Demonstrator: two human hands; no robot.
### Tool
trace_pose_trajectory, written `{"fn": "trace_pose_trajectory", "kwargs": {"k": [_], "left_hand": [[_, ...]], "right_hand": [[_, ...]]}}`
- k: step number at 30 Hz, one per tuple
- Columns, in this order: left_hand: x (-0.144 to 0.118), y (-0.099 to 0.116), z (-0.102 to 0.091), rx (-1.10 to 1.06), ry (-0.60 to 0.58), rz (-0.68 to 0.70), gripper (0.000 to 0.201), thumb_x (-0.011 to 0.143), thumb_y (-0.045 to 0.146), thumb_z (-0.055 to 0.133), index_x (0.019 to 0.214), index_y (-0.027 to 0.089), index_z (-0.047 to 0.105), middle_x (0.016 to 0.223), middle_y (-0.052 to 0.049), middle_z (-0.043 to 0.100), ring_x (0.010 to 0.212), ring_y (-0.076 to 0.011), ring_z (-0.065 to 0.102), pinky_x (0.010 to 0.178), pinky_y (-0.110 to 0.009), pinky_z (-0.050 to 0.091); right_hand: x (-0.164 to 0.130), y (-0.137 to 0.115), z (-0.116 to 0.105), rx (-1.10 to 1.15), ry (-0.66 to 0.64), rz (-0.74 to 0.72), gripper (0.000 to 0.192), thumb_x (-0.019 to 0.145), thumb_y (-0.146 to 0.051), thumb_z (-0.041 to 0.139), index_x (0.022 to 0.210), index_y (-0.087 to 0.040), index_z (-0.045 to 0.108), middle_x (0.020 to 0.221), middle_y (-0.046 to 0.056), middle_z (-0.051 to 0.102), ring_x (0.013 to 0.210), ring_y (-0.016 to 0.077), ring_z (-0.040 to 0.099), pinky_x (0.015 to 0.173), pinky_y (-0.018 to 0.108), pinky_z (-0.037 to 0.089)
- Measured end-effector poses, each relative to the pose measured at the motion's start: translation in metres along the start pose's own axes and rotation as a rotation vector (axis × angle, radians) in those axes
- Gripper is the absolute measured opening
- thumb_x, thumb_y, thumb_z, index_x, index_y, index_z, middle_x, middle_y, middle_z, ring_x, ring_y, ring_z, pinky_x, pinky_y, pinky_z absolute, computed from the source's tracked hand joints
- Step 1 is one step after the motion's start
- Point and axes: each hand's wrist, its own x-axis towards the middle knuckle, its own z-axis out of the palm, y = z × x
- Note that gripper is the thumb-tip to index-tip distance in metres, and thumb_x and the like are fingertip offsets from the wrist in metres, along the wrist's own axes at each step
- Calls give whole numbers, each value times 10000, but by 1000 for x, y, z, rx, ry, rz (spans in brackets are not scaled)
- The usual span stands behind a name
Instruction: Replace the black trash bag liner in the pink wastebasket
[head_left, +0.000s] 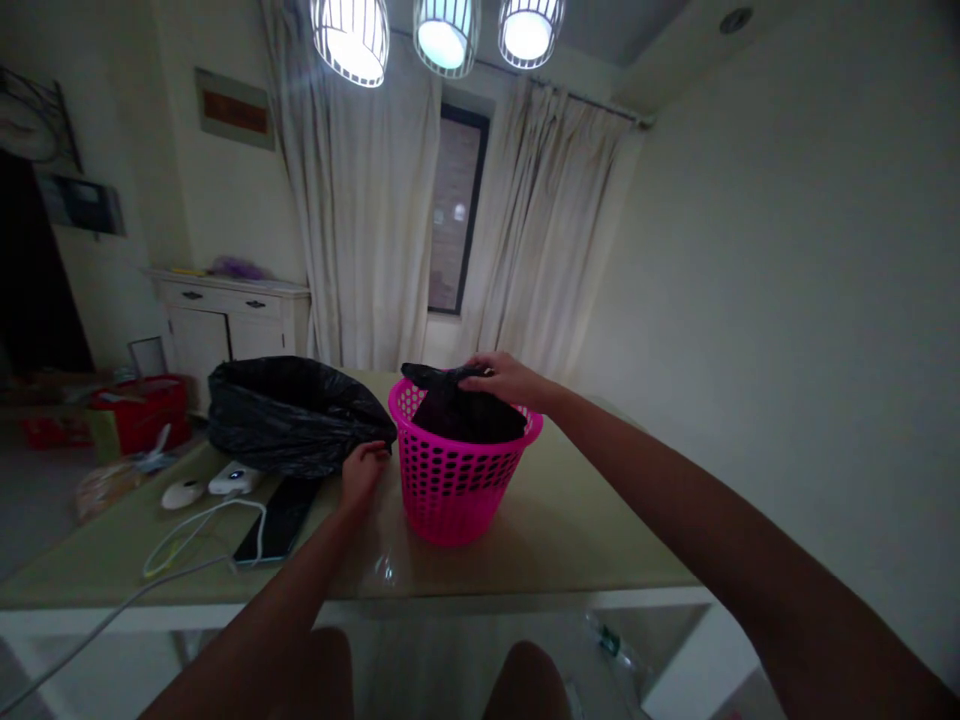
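A pink perforated basket (457, 500) stands upright on the table in front of me. Black plastic (469, 415), bunched like a bag, lies inside it and pokes above the far rim. My right hand (504, 380) is over the basket's rim, its fingers closed on the top of this black plastic. To the left, a large black plastic bag (300, 420) rests on the table with its mouth gaping. My left hand (365, 472) is at that bag's right corner, beside the basket, with curled fingers pinching the corner. The basket's bottom is hidden.
Left on the table (570, 540) lie a dark phone (279, 520), a white cable (202, 515), a white charger-like block (234, 478) and a round white object (182, 494). A plastic bottle (616, 645) is on the floor below. A white cabinet (232, 320) stands behind.
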Motion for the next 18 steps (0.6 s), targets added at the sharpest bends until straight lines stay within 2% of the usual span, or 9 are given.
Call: {"fn": "trace_pose_trajectory", "kwargs": {"k": [3, 4, 5, 6, 8, 10, 13, 16, 18], "left_hand": [[19, 51, -21, -83, 271, 34, 445, 957, 287, 381, 1308, 167, 626, 1232, -142, 716, 1109, -261, 701, 969, -395, 579], [22, 73, -28, -115, 330, 110, 417, 992, 326, 396, 1322, 190, 612, 1267, -114, 703, 1166, -240, 684, 1020, -364, 563], [23, 96, -33, -147, 326, 249, 385, 1013, 384, 453, 1291, 188, 632, 1239, -107, 711, 1142, -245, 686, 1017, -362, 562], [22, 119, -36, -124, 224, 369, 377, 1014, 442, 512, 1250, 188, 660, 1183, -97, 726, 1076, -249, 695, 978, -366, 569], [15, 159, -35, 43, -162, 533, 396, 983, 506, 620, 1185, 178, 718, 1092, -98, 763, 1005, -265, 710, 911, -373, 567], [8, 185, -31, 244, -352, 612, 331, 921, 484, 730, 1065, 187, 771, 963, -90, 781, 926, -275, 717, 862, -374, 543], [9, 194, -28, 389, -397, 602, 159, 872, 360, 766, 904, 207, 791, 807, -56, 770, 802, -254, 702, 759, -349, 489], [22, 186, -33, 308, -399, 522, 142, 871, 331, 730, 846, 200, 777, 747, -30, 762, 737, -226, 692, 699, -331, 463], [28, 180, -35, 261, -352, 492, 149, 864, 332, 713, 815, 196, 751, 729, -27, 749, 730, -223, 685, 695, -332, 466]], "right_hand": [[-8, -2, 1, 2, -82, 43, 347, 807, -443, 863, 991, -150, 835, 900, 57, 776, 830, 179, 676, 690, 259, 519], [-10, -4, 1, 28, -98, 59, 373, 824, -470, 849, 1010, -147, 840, 913, 63, 781, 833, 180, 679, 693, 262, 525], [-11, -6, 0, 65, -116, 67, 395, 847, -489, 828, 1036, -142, 845, 928, 68, 787, 836, 180, 683, 698, 264, 531], [-11, -9, -1, 106, -127, 67, 413, 866, -499, 806, 1060, -137, 848, 935, 70, 792, 834, 178, 685, 700, 264, 533], [-12, -14, -2, 165, -137, 39, 441, 877, -500, 795, 1115, -133, 847, 950, 69, 799, 838, 173, 688, 706, 260, 533], [-15, -17, -4, 188, -137, -5, 480, 861, -503, 819, 1174, -140, 839, 987, 68, 809, 861, 175, 699, 736, 265, 540], [-24, -9, -16, 119, -90, -47, 435, 841, -503, 833, 1082, -141, 852, 941, 65, 810, 818, 171, 690, 732, 273, 522], [-35, 7, -34, -134, 15, -29, 303, 878, -441, 787, 851, -144, 839, 700, 26, 725, 653, 135, 591, 624, 258, 411], [-42, 13, -41, -315, 101, -32, 253, 911, -363, 752, 770, -161, 811, 629, 10, 672, 634, 129, 556, 625, 261, 378]]}}
